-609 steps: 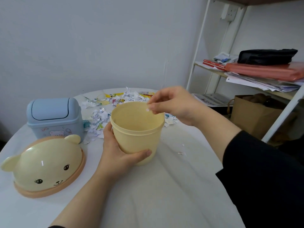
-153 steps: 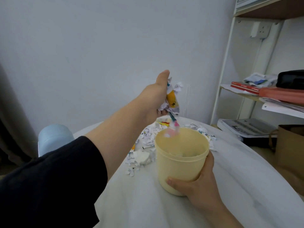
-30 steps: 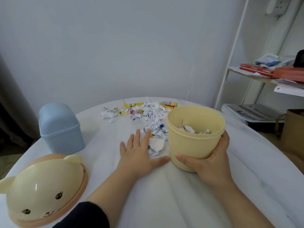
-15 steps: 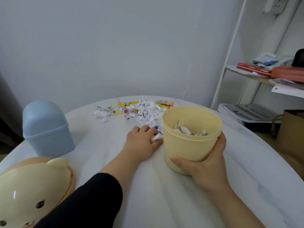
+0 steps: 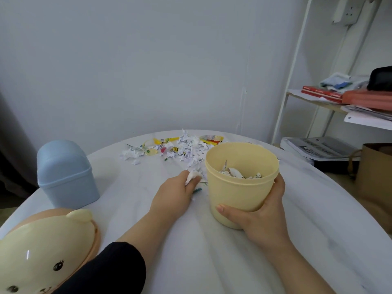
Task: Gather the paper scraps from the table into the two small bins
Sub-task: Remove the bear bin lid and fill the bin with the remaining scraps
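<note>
An open yellow bin [image 5: 237, 192] stands on the white round table [image 5: 212, 262] with torn paper inside it. My right hand [image 5: 261, 215] grips its lower wall from the right. Just left of the bin my left hand [image 5: 177, 193] lies on the table with its fingers curled round a wad of white scraps [image 5: 192, 177]. A loose heap of white and coloured paper scraps [image 5: 180, 148] lies beyond, near the table's far edge. A closed blue bin [image 5: 63, 172] stands at the left.
The yellow bin's bear-faced lid [image 5: 40, 251] lies at the near left edge of the table. To the right stand a white metal shelf [image 5: 297, 81] holding books and papers and a brown paper bag [image 5: 375, 177] on the floor.
My left hand went from lying flat on the table to curling its fingers round a wad of scraps beside the yellow bin. My right hand kept its hold on the bin.
</note>
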